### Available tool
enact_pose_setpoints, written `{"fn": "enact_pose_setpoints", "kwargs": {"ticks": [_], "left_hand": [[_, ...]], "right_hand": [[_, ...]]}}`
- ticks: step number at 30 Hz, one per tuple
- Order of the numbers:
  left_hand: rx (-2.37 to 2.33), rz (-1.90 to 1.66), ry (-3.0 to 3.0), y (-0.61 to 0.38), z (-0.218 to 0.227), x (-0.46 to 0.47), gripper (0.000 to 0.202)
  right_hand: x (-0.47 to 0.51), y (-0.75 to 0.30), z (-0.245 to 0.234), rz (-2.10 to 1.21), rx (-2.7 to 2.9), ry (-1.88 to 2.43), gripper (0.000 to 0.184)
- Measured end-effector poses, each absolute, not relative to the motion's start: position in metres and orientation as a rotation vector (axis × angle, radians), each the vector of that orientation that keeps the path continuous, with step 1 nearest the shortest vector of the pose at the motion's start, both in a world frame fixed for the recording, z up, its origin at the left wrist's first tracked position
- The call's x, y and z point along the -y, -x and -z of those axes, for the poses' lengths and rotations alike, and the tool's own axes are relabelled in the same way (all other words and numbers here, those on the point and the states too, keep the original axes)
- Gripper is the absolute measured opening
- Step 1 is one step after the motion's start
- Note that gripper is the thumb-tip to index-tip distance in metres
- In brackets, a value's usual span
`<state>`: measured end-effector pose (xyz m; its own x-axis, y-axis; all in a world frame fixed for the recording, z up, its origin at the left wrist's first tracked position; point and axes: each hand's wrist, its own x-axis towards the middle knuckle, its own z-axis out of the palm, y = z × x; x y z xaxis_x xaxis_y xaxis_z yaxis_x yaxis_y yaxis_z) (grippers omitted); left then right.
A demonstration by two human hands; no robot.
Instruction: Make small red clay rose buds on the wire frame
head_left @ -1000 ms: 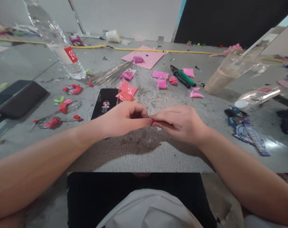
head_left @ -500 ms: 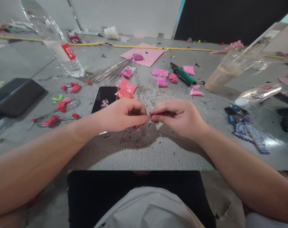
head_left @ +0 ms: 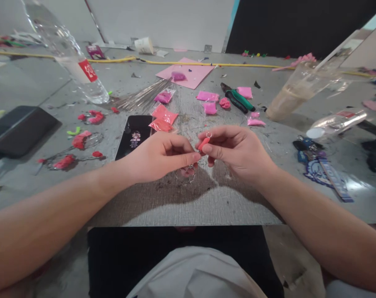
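Observation:
My right hand pinches a small piece of coral-red clay between thumb and fingers, and a tiny wire loop sticks up from it. Touching the near side of that piece, my left hand is closed, thumb against fingers, on a thin bent wire whose curve hangs below the fingertips. How the wire joins the clay is hidden. Just behind my left hand lies a phone with its screen lit, and coral clay packets overlap its corner.
Finished-looking wire and red clay pieces lie left. Pink clay packets, green-handled pliers and a bundle of wires are farther back. A water bottle stands left, a drink cup right, near a keychain bunch.
My right hand has turned and opened up slightly, bringing the red clay piece and its wire loop into view. My left hand has shifted slightly down, still holding the wire.

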<state>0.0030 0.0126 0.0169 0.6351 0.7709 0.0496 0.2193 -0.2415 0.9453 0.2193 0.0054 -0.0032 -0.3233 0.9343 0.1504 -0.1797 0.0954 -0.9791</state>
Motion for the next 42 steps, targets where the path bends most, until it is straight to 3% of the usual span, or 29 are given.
{"fn": "enact_pose_setpoints", "kwargs": {"ticks": [3,6,9,13,21,29,38,42], "left_hand": [[-0.921,-0.69,-2.032,0.002,-0.017,-0.021,0.027],[-1.048,-0.677,-2.422,0.011,-0.015,-0.034,0.018],[-0.965,-0.424,-2.642,0.017,-0.01,-0.044,0.023],[-0.932,-0.249,-2.678,0.017,-0.001,-0.046,0.022],[-0.861,-0.349,-2.644,0.013,0.003,-0.047,0.018],[-1.039,-0.882,-1.916,0.012,-0.014,-0.039,0.023],[-0.926,-1.22,-1.373,-0.006,-0.009,-0.016,0.005],[-0.896,-1.241,-1.375,-0.009,-0.008,-0.004,0.008]], "right_hand": [[-0.004,-0.22,0.0,-1.43,1.347,0.771,0.025],[-0.006,-0.224,-0.002,-1.48,1.373,0.739,0.021],[-0.009,-0.227,-0.002,-1.539,1.46,0.775,0.022],[-0.012,-0.23,-0.002,-1.591,1.534,0.79,0.023],[-0.013,-0.228,0.001,-1.602,1.513,0.768,0.024],[-0.014,-0.229,0.003,-1.542,1.429,0.794,0.023],[-0.006,-0.219,0.0,-1.504,1.345,0.793,0.026],[-0.002,-0.215,0.001,-1.552,1.335,0.798,0.026]]}}
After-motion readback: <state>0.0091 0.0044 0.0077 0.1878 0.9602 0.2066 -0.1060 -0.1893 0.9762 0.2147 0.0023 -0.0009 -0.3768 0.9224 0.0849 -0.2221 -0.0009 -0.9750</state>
